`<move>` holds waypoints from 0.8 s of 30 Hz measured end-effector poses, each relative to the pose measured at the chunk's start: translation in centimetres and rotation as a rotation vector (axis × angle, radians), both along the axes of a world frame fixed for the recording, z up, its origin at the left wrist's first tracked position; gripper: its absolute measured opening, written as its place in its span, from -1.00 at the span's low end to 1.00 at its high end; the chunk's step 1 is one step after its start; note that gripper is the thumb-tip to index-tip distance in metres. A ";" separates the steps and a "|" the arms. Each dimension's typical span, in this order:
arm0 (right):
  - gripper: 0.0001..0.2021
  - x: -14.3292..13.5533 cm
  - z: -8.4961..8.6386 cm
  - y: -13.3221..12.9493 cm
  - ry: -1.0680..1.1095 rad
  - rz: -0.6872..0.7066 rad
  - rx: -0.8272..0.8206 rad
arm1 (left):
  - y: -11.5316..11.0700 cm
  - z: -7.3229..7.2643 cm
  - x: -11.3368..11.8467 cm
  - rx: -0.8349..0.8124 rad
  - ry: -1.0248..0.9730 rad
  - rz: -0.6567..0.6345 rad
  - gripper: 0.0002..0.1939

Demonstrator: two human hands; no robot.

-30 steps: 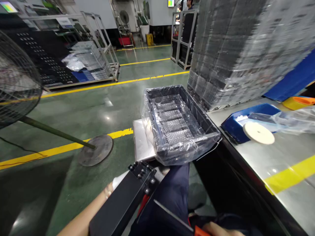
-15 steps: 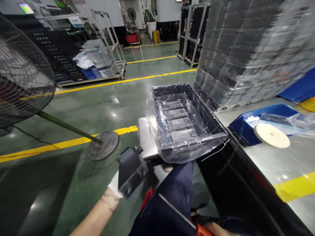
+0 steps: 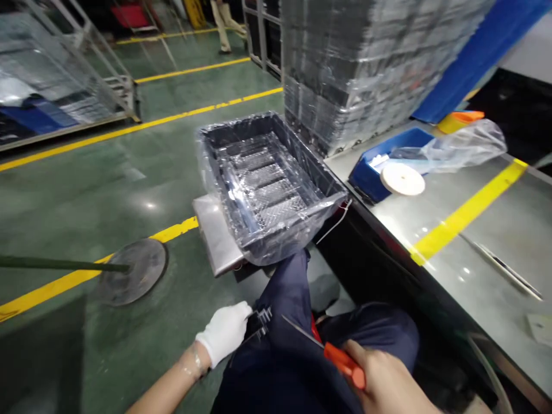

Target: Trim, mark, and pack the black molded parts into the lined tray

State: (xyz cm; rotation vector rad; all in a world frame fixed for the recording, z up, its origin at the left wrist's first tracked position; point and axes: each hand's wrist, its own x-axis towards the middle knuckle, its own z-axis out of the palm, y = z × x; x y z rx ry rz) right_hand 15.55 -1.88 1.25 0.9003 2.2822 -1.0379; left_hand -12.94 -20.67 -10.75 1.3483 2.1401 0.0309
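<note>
My left hand [image 3: 226, 330], in a white glove, is closed on a black plastic part [image 3: 262, 323] held over my lap. The part is blurred and seen nearly edge-on; its dark body blends into my dark trousers. In my bare right hand [image 3: 383, 374] is an orange-handled tool [image 3: 345, 363], its thin metal blade directed up and left toward the part. The blade's tip is apart from the part. Ahead of my knees, a dark crate [image 3: 336, 183] lined with clear plastic film contains a clear tray with several compartments.
Beneath the crate is a metal platform [image 3: 218, 236]. To the right, a metal worktable [image 3: 483, 247] bears a blue bin [image 3: 366, 172], a cream disc [image 3: 403, 179] and a pen-like tool [image 3: 509, 270]. Wrapped stacked trays [image 3: 328, 75] stand behind. A round stand base [image 3: 133, 271] is at left.
The view has swung right and down. My left hand has drawn the black part in toward my lap and turned it edge-on. The right hand with the tool shows more fully.
</note>
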 end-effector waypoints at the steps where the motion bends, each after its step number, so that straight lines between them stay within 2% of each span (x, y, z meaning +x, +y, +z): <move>1: -0.79 -0.1 -0.3 -0.1 -0.036 -0.001 0.032 | 0.0 -0.7 0.3 -0.009 0.010 -0.014 -0.66; 6: -0.73 -1.5 -2.5 -0.9 -0.132 0.052 0.108 | -1.0 -3.0 0.3 -0.034 0.121 0.016 -0.71; 13: -0.75 -3.9 -5.0 -0.8 -0.105 0.074 0.115 | -2.5 -4.9 0.7 0.005 0.180 0.026 -0.70; 17: -0.75 -4.8 -5.4 -0.5 -0.093 0.088 0.121 | -2.6 -5.1 0.8 0.021 0.176 0.028 -0.69; 24: -0.74 -5.3 -5.8 -0.3 -0.086 0.065 0.106 | -2.0 -4.6 1.0 -0.004 0.173 0.034 -0.66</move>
